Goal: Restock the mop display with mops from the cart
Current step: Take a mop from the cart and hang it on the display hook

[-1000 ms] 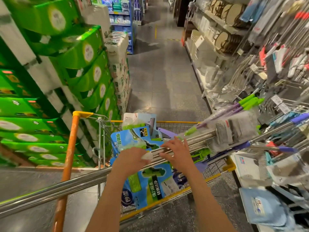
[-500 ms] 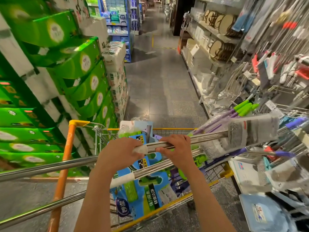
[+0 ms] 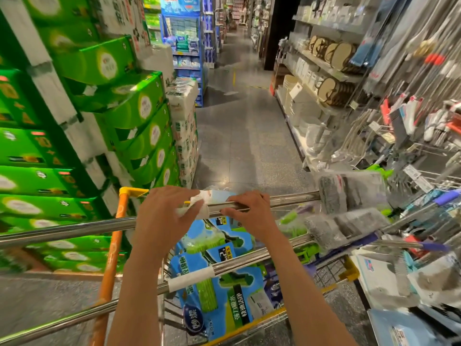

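Observation:
Both my hands grip one steel mop pole (image 3: 287, 199) held level above the cart (image 3: 109, 260). My left hand (image 3: 162, 218) wraps the pole at its white paper label, and my right hand (image 3: 249, 216) grips it just to the right. The pole's grey mop head in a clear bag (image 3: 349, 191) points right toward the mop display (image 3: 424, 136). A second steel mop (image 3: 249, 260) with a grey bagged head (image 3: 334, 226) lies across the cart below. Blue and green mop refill packs (image 3: 219, 283) stand inside the cart.
Stacked green cartons (image 3: 99, 121) wall the left side. Shelves with baskets and white ware (image 3: 324, 78) run along the right, and hanging brushes and poles crowd the rack near me. The grey aisle floor (image 3: 244, 136) stretches ahead.
My hands have lifted the steel mop higher out of the cart, from among the other mops to well above them. Its bagged head has risen toward the display.

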